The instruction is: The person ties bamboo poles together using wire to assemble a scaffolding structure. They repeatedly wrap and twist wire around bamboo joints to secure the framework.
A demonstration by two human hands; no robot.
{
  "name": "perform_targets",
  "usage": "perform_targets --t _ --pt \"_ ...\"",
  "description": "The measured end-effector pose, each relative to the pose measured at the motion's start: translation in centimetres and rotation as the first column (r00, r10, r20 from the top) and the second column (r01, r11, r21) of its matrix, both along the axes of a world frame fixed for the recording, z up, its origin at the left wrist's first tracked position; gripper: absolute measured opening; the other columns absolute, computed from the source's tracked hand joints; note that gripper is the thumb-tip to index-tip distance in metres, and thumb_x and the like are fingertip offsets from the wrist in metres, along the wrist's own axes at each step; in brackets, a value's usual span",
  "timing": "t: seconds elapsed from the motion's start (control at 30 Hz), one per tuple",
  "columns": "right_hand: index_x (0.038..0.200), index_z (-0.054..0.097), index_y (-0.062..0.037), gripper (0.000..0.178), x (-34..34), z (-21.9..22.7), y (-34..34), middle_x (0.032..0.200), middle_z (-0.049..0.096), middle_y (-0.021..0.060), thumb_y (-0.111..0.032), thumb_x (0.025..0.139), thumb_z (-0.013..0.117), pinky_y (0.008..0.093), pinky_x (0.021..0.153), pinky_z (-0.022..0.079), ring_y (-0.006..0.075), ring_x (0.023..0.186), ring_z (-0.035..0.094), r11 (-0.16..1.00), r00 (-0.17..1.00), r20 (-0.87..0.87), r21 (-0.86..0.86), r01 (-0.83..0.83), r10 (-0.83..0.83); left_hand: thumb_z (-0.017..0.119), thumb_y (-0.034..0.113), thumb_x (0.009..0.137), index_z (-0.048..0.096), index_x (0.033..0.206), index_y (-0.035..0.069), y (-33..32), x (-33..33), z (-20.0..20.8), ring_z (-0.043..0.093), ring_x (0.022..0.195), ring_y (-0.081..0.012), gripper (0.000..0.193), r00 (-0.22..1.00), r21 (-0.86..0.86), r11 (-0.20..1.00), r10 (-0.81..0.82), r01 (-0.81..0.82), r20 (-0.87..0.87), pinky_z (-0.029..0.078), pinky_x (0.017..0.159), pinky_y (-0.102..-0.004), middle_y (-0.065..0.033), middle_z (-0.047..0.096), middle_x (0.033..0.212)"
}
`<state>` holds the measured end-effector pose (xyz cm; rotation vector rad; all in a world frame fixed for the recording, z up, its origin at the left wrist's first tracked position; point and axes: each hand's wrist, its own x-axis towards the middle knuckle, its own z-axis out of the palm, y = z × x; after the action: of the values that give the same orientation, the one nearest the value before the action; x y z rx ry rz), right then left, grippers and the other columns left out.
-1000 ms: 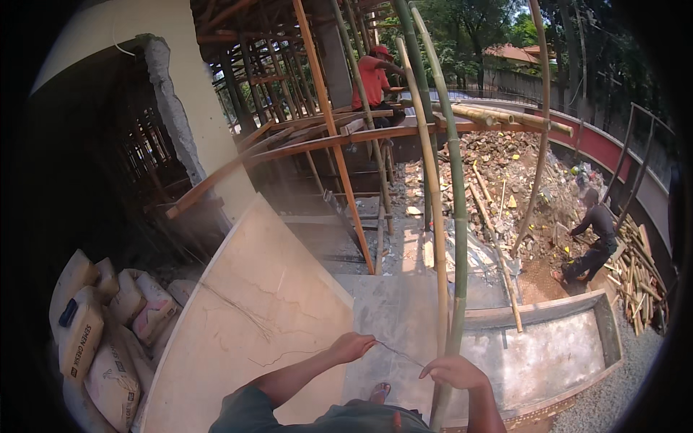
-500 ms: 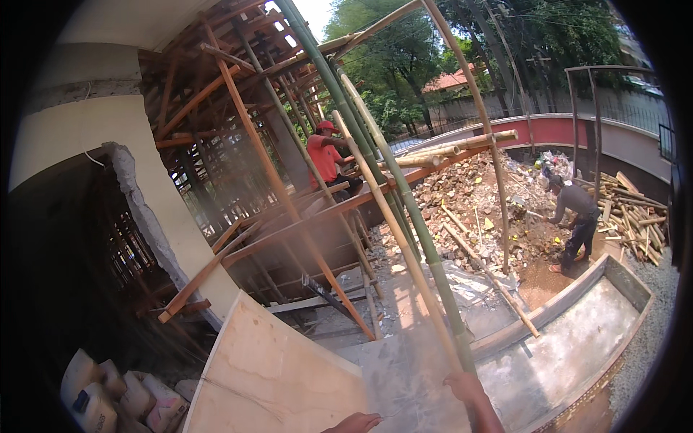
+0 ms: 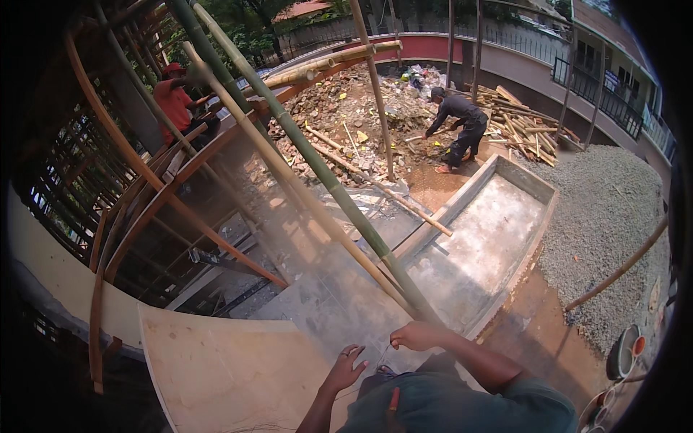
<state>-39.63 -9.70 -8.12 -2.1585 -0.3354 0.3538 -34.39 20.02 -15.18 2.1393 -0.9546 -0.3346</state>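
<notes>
My right hand (image 3: 420,336) is closed in a pinch on a thin strand (image 3: 384,355) that looks like wire; its far end is too fine to follow. Just left of it, my left hand (image 3: 345,370) has its fingers apart and curved, with nothing plainly held. Both hands are in front of my body, above a grey concrete floor (image 3: 325,281). A pale plywood sheet (image 3: 224,353) leans beside my left arm. Beyond my right hand, a green bamboo pole (image 3: 339,191) and a tan bamboo pole (image 3: 296,184) slant down to the floor. A red-handled tool (image 3: 394,399) sits at my waist.
Wooden scaffolding (image 3: 144,169) stands at left, with a co-worker in red (image 3: 173,108) on it. Another person (image 3: 462,126) bends with a long-handled tool by a rubble heap (image 3: 325,108). At right are a low concrete trough (image 3: 433,216), a gravel pile (image 3: 606,209) and buckets (image 3: 622,353).
The view has swung right and down, bringing my torso and the gravel into sight. My hands have come closer together, and the right one has left its place beside the bamboo poles.
</notes>
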Motion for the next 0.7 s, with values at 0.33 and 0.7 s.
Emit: perform_targets --t 0.33,0.7 --pt "0.102 0.07 -0.0138 0.018 8.7 5.7 5.6 0.092 0.07 0.0148 -0.023 0.093 0.056 0.0474 0.074 0.051 0.0358 0.087 0.067 0.981 0.984 0.112 -0.152 -0.119 0.137 0.054 0.022 0.101 0.066 0.099 0.001 1.2 5.8 1.2 0.053 0.068 -0.0115 0.025 0.806 -0.121 0.91 0.282 -0.396 -0.521 0.045 0.068 -0.0277 -0.0022 0.059 0.073" --pt "0.104 0.066 -0.0033 0.026 26.5 6.6 7.4 0.082 0.068 0.0121 -0.025 0.101 0.053 0.0422 0.075 0.05 0.0332 0.079 0.065 0.836 0.836 0.05 0.033 -0.548 0.546 0.051 0.023 0.104 0.062 0.099 0.0 3.7 17.0 4.8 0.026 0.044 -0.0029 0.026 0.304 -0.173 0.673 0.082 -0.72 -0.949 0.021 0.04 -0.0225 0.0077 0.033 0.056"
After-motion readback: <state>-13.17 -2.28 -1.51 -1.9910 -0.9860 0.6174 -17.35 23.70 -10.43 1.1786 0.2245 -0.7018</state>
